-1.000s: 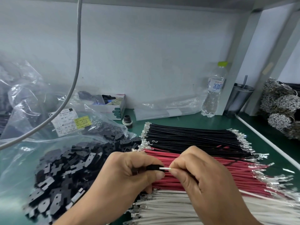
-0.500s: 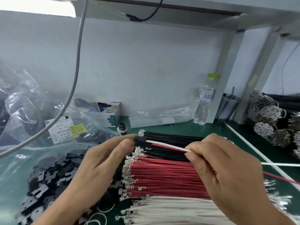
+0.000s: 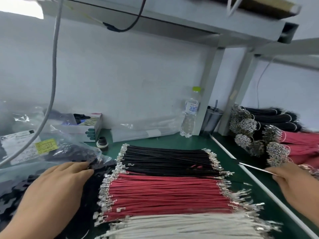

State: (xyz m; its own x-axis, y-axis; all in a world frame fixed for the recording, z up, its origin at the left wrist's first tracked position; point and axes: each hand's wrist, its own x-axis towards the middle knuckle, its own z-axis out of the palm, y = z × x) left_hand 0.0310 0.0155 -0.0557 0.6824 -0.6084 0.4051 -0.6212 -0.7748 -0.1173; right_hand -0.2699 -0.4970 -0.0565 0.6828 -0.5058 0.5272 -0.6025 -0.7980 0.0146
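Observation:
My left hand (image 3: 51,192) reaches left to a pile of flat black plastic pieces (image 3: 101,165); its fairly straight fingertips touch one at the pile's edge. My right hand (image 3: 295,185) is out at the right and pinches a thin white wire (image 3: 255,168) whose dark tip points left. Between my hands, rows of black wires (image 3: 165,159), red wires (image 3: 164,192) and white wires (image 3: 181,226) with metal terminals lie on the green mat (image 3: 172,140).
Clear plastic bags (image 3: 69,149) with labels lie at the left, with a small box (image 3: 89,130) behind them. A water bottle (image 3: 189,116) and a tumbler (image 3: 212,121) stand by the shelf post. Tied wire bundles (image 3: 250,128) are stacked at the right beyond a white strip (image 3: 259,185). A grey cable (image 3: 53,75) hangs at the left.
My hands have parted. The right hand has carried the white wire away to the right, and the left hand has let go of it and dropped to the black pieces.

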